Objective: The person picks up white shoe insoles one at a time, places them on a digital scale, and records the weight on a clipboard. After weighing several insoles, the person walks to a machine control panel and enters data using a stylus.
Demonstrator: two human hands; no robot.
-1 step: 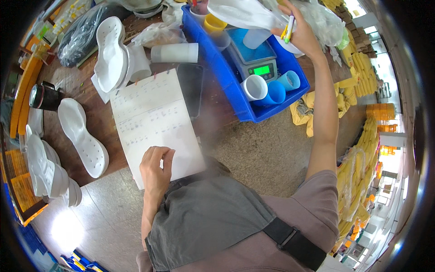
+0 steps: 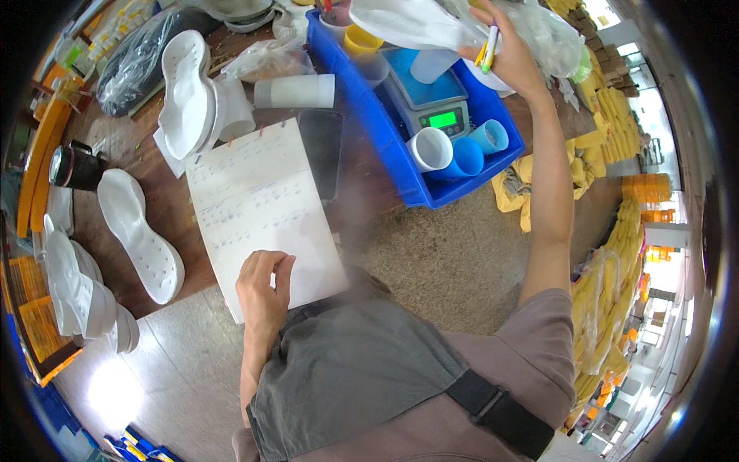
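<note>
My right hand [image 2: 514, 61] is reached out at the upper right, closed around the end of a white moulded shoe sole [image 2: 408, 25]. A slim pen with a white barrel [image 2: 490, 46] is tucked among its fingers, beside a yellow one. This sole hangs over a digital scale [image 2: 440, 115], which has a lit green display and stands in a blue bin [image 2: 419, 189]. My left hand [image 2: 264, 289] rests on the lower part of an open notebook [image 2: 269, 196] with handwritten rows. Its fingers are curled in toward the thumb, and nothing shows in them.
White soles stand stacked [image 2: 185, 100] behind the notebook, and another sole [image 2: 142, 235] lies left of it. Cups [image 2: 467, 158] stand in the bin's near end. A dark mug [image 2: 77, 165], a frosted cylinder [image 2: 294, 91] and a dark flat tablet-like panel [image 2: 322, 154] share the table.
</note>
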